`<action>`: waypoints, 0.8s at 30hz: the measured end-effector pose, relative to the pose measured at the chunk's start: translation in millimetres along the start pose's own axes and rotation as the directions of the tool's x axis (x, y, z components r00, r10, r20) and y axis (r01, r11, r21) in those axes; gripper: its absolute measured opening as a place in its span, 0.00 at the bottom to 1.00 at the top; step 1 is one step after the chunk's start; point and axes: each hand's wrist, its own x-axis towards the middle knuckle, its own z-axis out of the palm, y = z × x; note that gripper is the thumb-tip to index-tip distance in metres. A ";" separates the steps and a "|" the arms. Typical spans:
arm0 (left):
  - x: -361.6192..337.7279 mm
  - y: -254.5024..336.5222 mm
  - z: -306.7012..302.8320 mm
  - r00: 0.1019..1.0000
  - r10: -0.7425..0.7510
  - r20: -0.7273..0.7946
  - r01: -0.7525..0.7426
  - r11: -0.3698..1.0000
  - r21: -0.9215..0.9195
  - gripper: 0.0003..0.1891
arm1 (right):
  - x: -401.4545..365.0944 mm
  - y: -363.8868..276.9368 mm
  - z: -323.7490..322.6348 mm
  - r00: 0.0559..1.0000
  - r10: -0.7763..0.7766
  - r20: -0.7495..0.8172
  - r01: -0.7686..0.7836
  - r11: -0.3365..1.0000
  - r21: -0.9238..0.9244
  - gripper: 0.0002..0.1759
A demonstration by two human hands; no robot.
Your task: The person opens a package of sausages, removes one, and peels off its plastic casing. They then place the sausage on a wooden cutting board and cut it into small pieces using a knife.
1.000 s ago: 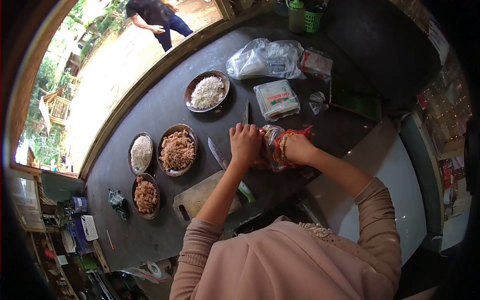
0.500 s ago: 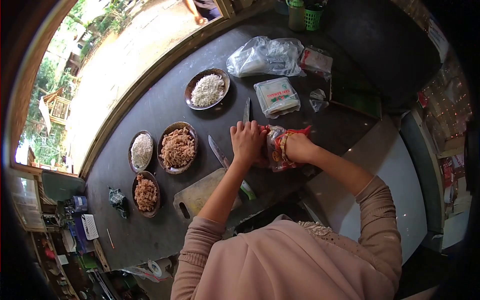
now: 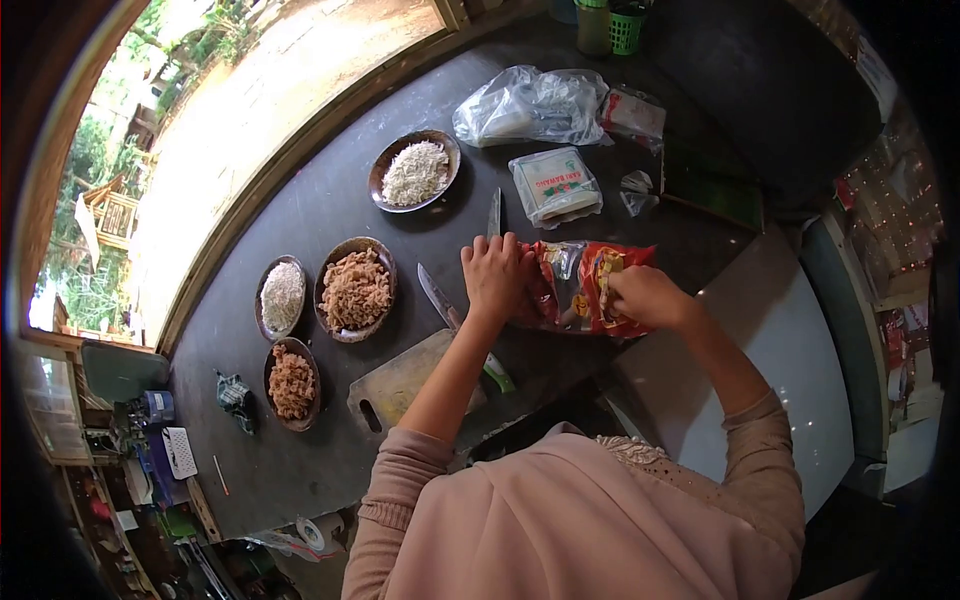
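Observation:
A red printed plastic packet (image 3: 570, 290) with a clear middle lies on the dark table in front of me. My left hand (image 3: 496, 282) grips its left end, fingers curled over the edge. My right hand (image 3: 648, 298) is closed on the packet's right end, knuckles up. One knife blade (image 3: 495, 212) sticks out just beyond my left fingers; its handle is hidden. A second knife (image 3: 437, 295) with a green-and-white handle lies beneath my left forearm, by a worn cutting board (image 3: 395, 385). Past my hands sits a white wrapped packet (image 3: 555, 188) with green print.
Bowls of white shreds (image 3: 415, 172), white grains (image 3: 283, 298) and brown crumbly food (image 3: 355, 288) stand to the left, with a smaller brown-filled bowl (image 3: 291, 385). A clear plastic bag (image 3: 530, 108) and a green basket (image 3: 626, 32) are at the back. A dark cloth bundle (image 3: 235, 400) lies far left.
My right hand has moved right with its end of the red packet, which now lies more stretched out. My left hand stays in place. A person outside the window is out of view.

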 end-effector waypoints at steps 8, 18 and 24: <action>-3.5 -0.4 -1.7 0.999 -0.033 -0.018 0.033 0.999 0.004 0.17 | -77.1 -8.1 -32.9 0.796 0.206 -0.569 0.146 0.847 0.511 0.18; -85.8 22.5 -82.5 0.884 0.050 0.466 0.394 -0.616 -0.682 0.35 | -22.1 -111.4 27.7 0.809 0.115 -0.577 0.496 0.395 0.773 0.12; -169.1 -25.7 -104.1 0.583 -0.522 0.622 0.128 -0.697 -0.705 0.26 | 11.6 -179.1 41.0 0.788 -0.363 -0.498 0.615 0.511 0.601 0.18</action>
